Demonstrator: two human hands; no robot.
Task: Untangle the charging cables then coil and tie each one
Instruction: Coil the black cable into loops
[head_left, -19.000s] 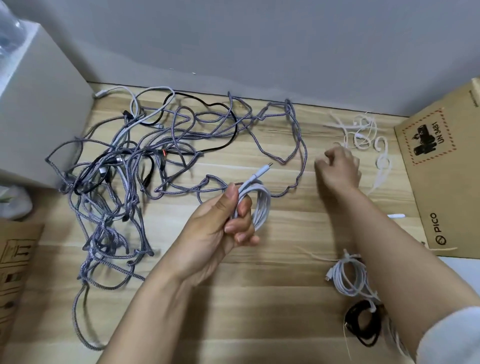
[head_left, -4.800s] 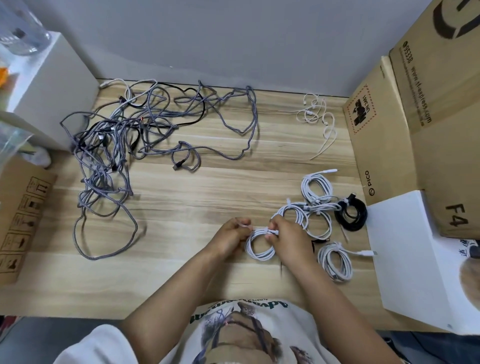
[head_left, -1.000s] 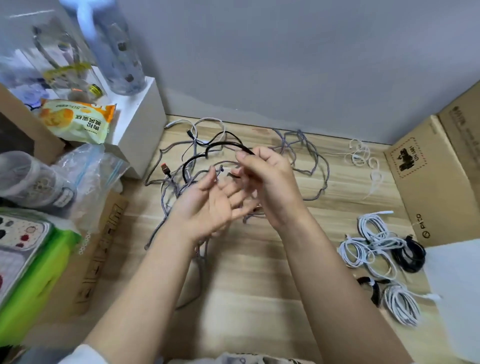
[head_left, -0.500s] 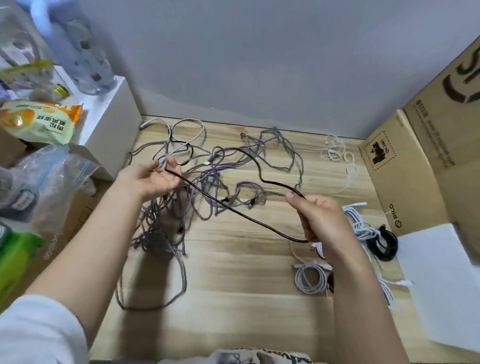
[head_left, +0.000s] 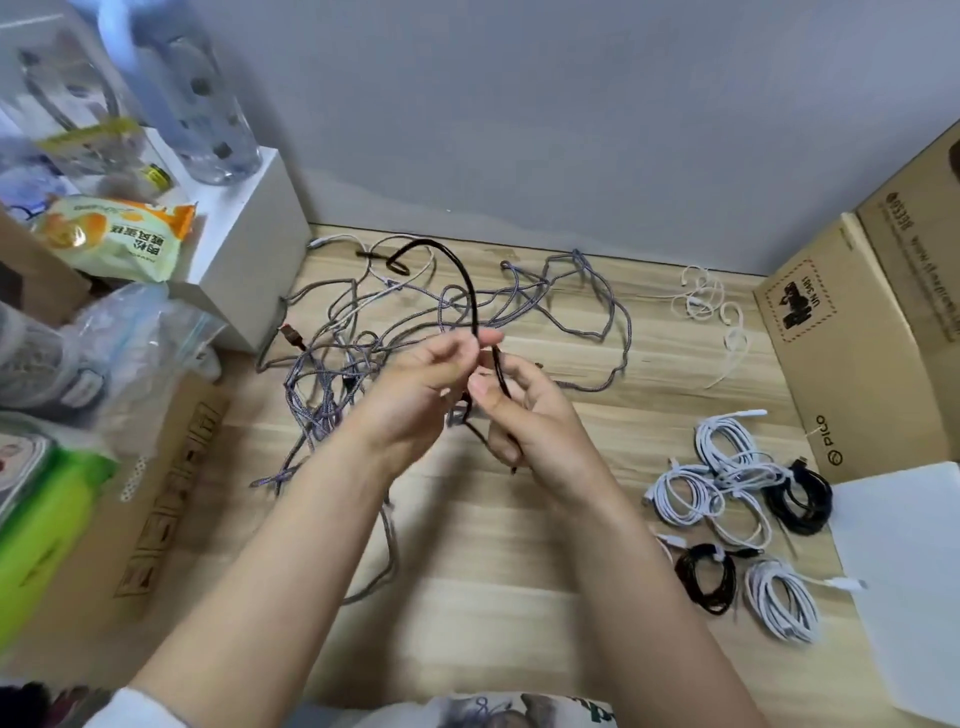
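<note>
Black cable (head_left: 464, 280) arcs between both hands, apparently pinched by each.

A clear water bottle (head_left: 208, 104) is standing on a white box (head_left: 249, 244) at the far left, with a yellow-green snack packet (head_left: 117, 239) lying beside it. A crumpled plastic bag (head_left: 130, 353) is sitting below them. On the right, a PICO cardboard box (head_left: 852, 353) is resting on the wooden table (head_left: 493, 597).
</note>
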